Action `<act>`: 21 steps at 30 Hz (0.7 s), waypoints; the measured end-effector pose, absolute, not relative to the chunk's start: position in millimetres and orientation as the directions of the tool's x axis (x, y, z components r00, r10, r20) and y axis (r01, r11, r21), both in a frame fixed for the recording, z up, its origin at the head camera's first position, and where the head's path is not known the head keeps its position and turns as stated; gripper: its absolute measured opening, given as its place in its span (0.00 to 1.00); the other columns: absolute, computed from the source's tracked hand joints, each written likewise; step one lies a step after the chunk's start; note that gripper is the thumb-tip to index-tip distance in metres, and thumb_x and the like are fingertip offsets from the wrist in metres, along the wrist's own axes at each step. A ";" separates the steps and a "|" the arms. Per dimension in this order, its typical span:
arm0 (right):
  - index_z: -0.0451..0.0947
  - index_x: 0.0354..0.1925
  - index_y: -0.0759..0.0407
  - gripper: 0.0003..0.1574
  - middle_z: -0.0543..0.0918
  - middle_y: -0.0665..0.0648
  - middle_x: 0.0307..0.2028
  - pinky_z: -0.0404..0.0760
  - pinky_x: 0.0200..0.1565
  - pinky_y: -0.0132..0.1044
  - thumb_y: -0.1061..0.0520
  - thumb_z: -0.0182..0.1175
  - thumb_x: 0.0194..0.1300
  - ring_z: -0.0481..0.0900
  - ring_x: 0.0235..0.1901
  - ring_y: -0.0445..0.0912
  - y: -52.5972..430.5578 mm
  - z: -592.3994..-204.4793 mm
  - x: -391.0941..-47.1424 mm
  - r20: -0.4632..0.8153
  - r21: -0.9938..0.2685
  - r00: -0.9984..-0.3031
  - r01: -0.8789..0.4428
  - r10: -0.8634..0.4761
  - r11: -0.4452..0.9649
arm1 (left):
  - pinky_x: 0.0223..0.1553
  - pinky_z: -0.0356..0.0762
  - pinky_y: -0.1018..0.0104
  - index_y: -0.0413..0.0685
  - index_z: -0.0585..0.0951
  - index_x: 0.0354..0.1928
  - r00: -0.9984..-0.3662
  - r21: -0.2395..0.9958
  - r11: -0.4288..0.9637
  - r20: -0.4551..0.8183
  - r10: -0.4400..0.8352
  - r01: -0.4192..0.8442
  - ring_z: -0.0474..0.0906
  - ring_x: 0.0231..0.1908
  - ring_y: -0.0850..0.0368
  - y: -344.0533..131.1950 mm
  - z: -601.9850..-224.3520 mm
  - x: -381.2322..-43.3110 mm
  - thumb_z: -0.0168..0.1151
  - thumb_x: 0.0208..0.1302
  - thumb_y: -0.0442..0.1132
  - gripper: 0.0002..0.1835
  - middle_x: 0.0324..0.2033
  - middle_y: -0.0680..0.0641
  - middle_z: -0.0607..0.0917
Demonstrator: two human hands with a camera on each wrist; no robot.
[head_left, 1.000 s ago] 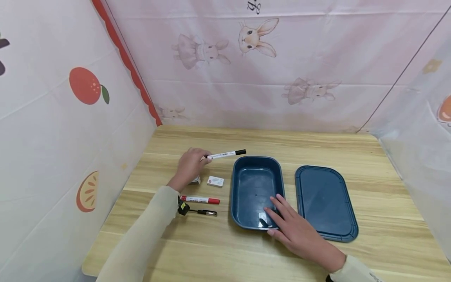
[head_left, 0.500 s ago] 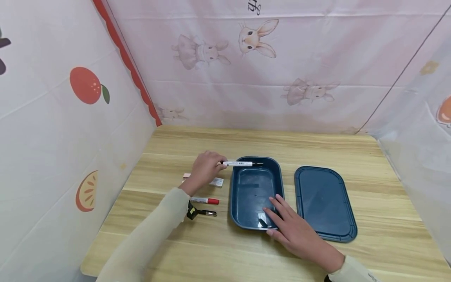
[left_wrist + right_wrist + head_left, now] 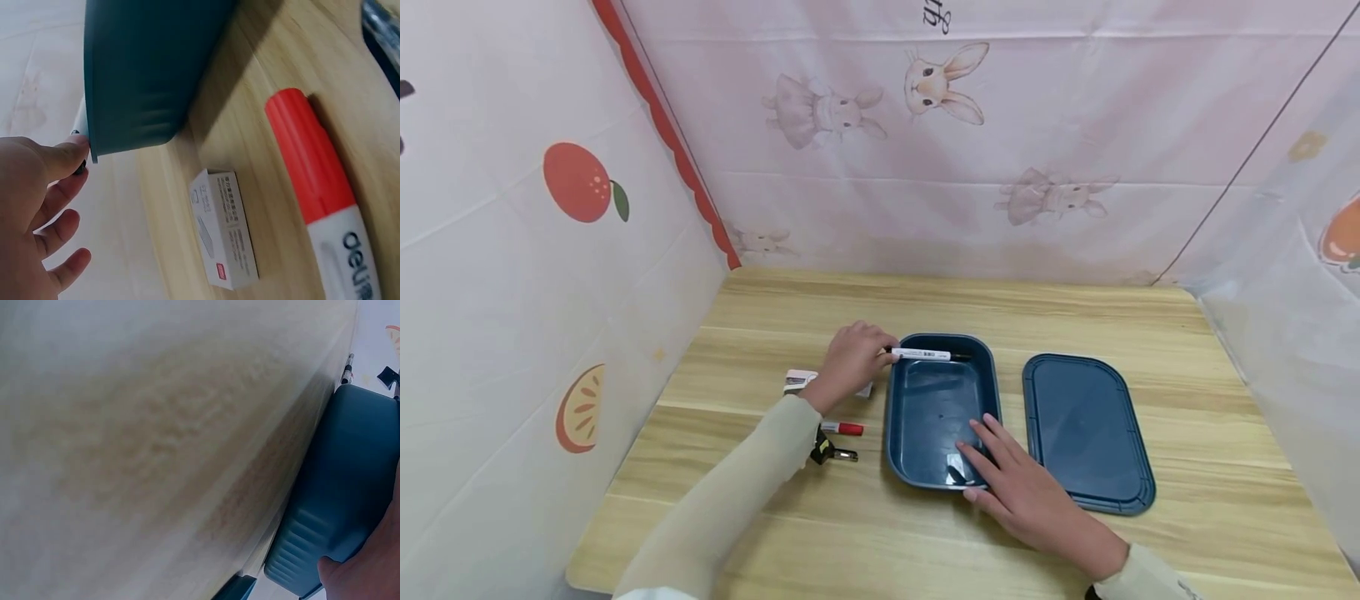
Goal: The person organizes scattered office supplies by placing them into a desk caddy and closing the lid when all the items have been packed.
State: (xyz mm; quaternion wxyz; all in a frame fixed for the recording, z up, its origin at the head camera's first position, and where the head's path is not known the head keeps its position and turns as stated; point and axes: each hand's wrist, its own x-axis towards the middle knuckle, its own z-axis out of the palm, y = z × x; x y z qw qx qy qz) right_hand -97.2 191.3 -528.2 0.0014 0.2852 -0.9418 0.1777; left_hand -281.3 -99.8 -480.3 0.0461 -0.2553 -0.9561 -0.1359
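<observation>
The left hand (image 3: 854, 358) pinches one end of the white marker (image 3: 923, 355), which stretches to its right, long axis crosswise inside the far end of the blue box (image 3: 925, 442); whether the dark cap touches the box is hard to tell. The right hand (image 3: 1028, 502), farther from the marker, lies with fingers spread over the box's near right corner. The lid (image 3: 1088, 433) lies just right on the bench (image 3: 790, 542), a red-capped marker (image 3: 312, 162) left.

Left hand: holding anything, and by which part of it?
White marker, pinched by its end at the left rim of the blue box.
</observation>
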 end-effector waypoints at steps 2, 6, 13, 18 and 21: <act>0.63 0.78 0.45 0.38 0.53 0.56 0.81 0.64 0.71 0.58 0.33 0.46 0.79 0.38 0.81 0.51 191.8 -527.7 -97.2 0.100 -0.335 -0.840 -0.534 -0.534 0.777 | 0.55 0.72 0.56 0.60 0.87 0.53 -0.863 0.232 0.831 0.156 0.481 0.505 0.74 0.48 0.58 -95.8 -480.1 -282.0 0.65 0.71 0.52 0.14 0.50 0.57 0.87; 0.63 0.78 0.45 0.38 0.53 0.56 0.81 0.65 0.70 0.58 0.33 0.46 0.79 0.38 0.81 0.51 192.7 -526.0 -96.7 0.095 -0.340 -0.842 -0.529 -0.531 0.777 | 0.53 0.71 0.56 0.60 0.88 0.51 -0.858 0.236 0.825 0.157 0.489 0.513 0.74 0.46 0.57 -87.2 -478.6 -280.9 0.66 0.70 0.52 0.12 0.49 0.57 0.87; 0.62 0.78 0.44 0.38 0.53 0.55 0.81 0.66 0.70 0.58 0.32 0.45 0.79 0.39 0.81 0.51 193.6 -524.9 -97.1 0.087 -0.326 -0.843 -0.528 -0.531 0.785 | 0.55 0.69 0.53 0.61 0.88 0.52 -0.853 0.176 0.836 0.159 0.497 0.520 0.73 0.46 0.56 -74.5 -478.4 -279.2 0.64 0.72 0.53 0.13 0.51 0.56 0.87; 0.63 0.78 0.45 0.38 0.54 0.56 0.80 0.66 0.69 0.58 0.32 0.45 0.79 0.39 0.81 0.52 191.8 -525.2 -97.3 0.089 -0.344 -0.839 -0.531 -0.536 0.774 | 0.52 0.67 0.56 0.62 0.88 0.53 -0.855 0.150 0.843 0.142 0.499 0.517 0.70 0.44 0.57 -71.0 -480.5 -280.8 0.63 0.73 0.53 0.13 0.50 0.57 0.87; 0.64 0.77 0.45 0.38 0.54 0.56 0.80 0.66 0.70 0.58 0.32 0.45 0.79 0.39 0.81 0.52 190.4 -526.0 -96.8 0.087 -0.343 -0.838 -0.533 -0.539 0.773 | 0.51 0.66 0.57 0.62 0.88 0.53 -0.852 0.130 0.843 0.129 0.508 0.523 0.69 0.42 0.57 -69.8 -481.9 -281.2 0.63 0.73 0.53 0.13 0.50 0.57 0.87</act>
